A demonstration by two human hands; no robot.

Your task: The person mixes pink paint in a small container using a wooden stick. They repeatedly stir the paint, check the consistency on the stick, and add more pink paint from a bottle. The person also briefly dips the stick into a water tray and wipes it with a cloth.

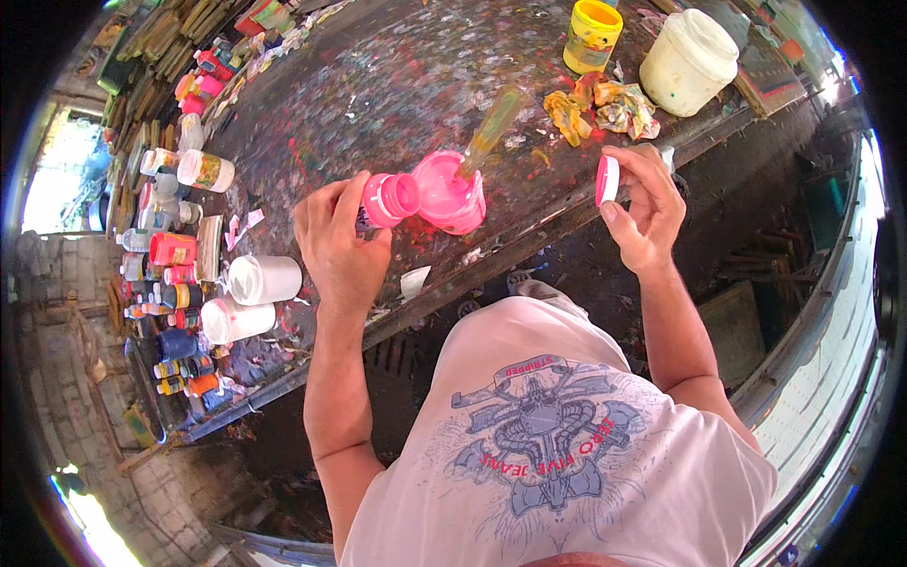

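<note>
My left hand (342, 236) is closed around a small pink paint jar (378, 201), whose open mouth tilts toward a wider pink tub. That tub (457, 217) stands on the table with pink paint in it. A paint-stained flat stick (493, 130) leans out of the tub. Off to the right, over the table's near edge, my right hand (647, 203) pinches a round lid (607, 180), pink on one face and white at the rim. Whether paint is flowing from the jar cannot be made out.
The paint-spotted table (350, 104) fills the middle. At the far right are a yellow paint jar (593, 38), crumpled stained rags (619, 111) and a large white tub (690, 61). Along the left stand two white tubs (265, 280), several small paint bottles (178, 298) and stacked wood strips (165, 66).
</note>
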